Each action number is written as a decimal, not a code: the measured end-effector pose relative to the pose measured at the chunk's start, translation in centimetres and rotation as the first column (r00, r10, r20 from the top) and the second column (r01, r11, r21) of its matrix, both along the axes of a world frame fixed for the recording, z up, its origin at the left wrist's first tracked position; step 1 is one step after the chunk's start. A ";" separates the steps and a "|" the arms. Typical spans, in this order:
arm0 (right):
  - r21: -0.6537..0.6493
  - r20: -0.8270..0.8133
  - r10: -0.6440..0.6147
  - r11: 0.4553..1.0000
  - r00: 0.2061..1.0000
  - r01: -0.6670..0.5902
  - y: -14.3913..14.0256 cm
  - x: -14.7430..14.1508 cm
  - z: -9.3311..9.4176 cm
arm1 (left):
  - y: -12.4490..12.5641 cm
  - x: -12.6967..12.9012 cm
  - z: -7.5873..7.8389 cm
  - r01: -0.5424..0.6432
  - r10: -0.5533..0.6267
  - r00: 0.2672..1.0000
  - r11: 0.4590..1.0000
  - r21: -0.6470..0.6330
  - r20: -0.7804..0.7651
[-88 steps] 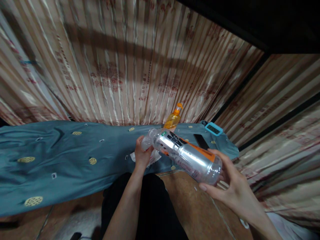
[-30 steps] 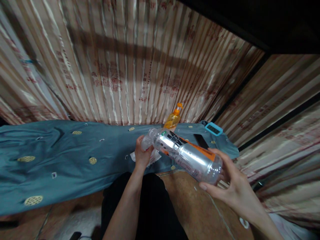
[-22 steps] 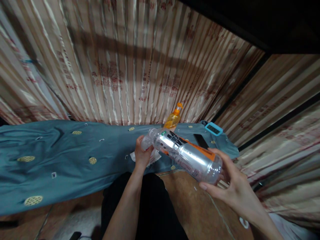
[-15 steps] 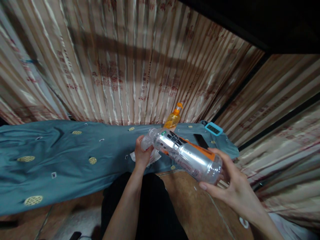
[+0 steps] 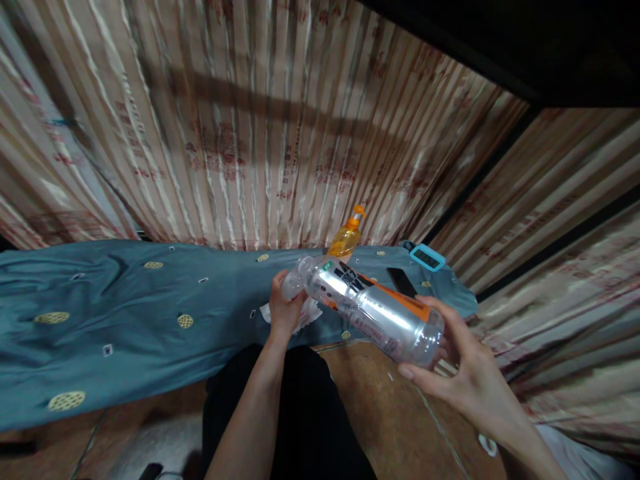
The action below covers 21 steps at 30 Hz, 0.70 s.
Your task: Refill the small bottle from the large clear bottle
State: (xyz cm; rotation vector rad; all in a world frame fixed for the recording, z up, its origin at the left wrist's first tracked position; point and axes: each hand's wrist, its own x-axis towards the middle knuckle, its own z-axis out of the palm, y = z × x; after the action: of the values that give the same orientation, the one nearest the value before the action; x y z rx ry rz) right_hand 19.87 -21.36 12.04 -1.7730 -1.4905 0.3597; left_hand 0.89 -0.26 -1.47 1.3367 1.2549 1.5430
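Hands keep their hold: left hand (image 5: 285, 308) stays wrapped around the neck of the clear plastic bottle with silver-and-orange label (image 5: 373, 308), right hand (image 5: 463, 373) cradling its base (nothing has shifted), tilted above the teal patterned cloth (image 5: 125, 320).

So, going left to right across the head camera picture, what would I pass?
Teal cloth → left hand → clear bottle → right hand, with the blue timer behind it.

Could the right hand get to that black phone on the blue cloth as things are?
Probably not yet: the right hand is wrapped round the base of the clear bottle, which lies across the way to the black phone. Nothing else blocks it.
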 end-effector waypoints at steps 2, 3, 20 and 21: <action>-0.004 0.014 -0.012 1.000 1.000 0.012 0.0 0.0 0.0 | 0.0 0.0 0.0 0.001 -0.001 1.000 1.000 0.007 -0.010; -0.007 0.021 -0.015 1.000 1.000 0.015 0.0 0.0 0.0 | 0.0 0.0 -0.1 0.001 -0.001 1.000 1.000 0.011 -0.017; -0.015 0.058 -0.012 1.000 0.998 0.013 0.0 0.1 0.1 | 0.1 0.1 -0.3 -0.015 0.015 1.000 1.000 -0.010 -0.016; -0.011 0.065 -0.012 1.000 0.998 0.013 0.0 0.1 0.1 | 0.1 0.1 -0.2 -0.012 0.012 1.000 1.000 -0.014 -0.009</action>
State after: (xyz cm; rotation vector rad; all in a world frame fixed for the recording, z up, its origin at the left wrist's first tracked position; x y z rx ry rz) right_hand 19.96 -21.32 12.16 -1.8171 -1.5245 0.3076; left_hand 0.96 -0.20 -1.64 1.3304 1.2788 1.5354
